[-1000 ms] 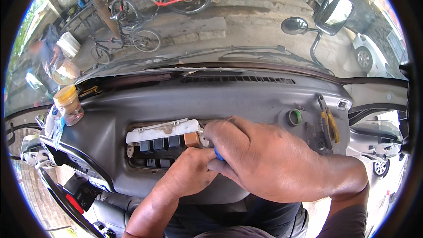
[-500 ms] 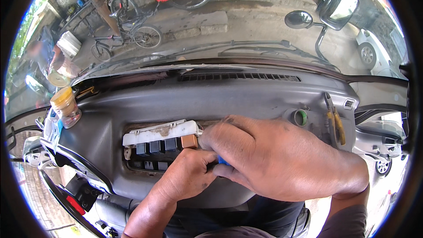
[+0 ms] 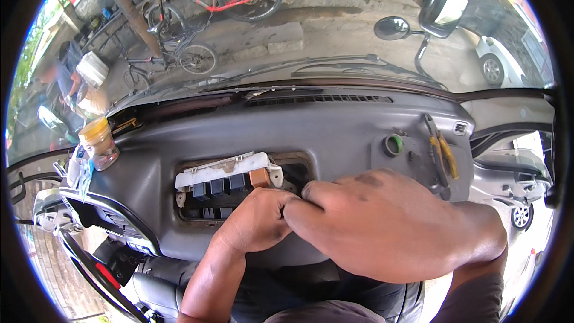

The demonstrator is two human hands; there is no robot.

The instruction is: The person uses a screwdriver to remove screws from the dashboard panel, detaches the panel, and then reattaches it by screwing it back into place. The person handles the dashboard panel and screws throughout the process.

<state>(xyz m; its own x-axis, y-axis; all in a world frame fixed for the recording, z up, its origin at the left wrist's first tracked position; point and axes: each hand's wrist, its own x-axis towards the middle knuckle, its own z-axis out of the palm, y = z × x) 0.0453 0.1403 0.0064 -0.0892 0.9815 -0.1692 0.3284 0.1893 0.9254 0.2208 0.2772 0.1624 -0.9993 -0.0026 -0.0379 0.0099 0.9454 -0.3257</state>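
My left hand (image 3: 254, 220) and my right hand (image 3: 388, 227) meet in front of an opening in the grey dashboard (image 3: 239, 128). The fingers of both are curled closed and press together. Whatever lies between them is hidden by the knuckles. Just beyond my left hand, a white relay holder (image 3: 227, 168) sits tilted in the opening. An orange relay (image 3: 259, 177) is at its right end, and black relays (image 3: 219, 186) line up to the left of it. More dark blocks show lower in the opening, partly behind my left wrist.
Pliers with yellow handles (image 3: 447, 157) and a green-lined ring (image 3: 393, 145) lie on the right of the dashboard. At left stands a jar with a yellow lid (image 3: 95, 134), above the steering wheel (image 3: 89, 269). Beyond the windscreen are bicycles (image 3: 218, 0) and a person (image 3: 66, 84).
My right hand has drawn back from the relay holder, uncovering its right end and part of the opening. A blue piece seen between my hands is now hidden. The whole view has shifted slightly.
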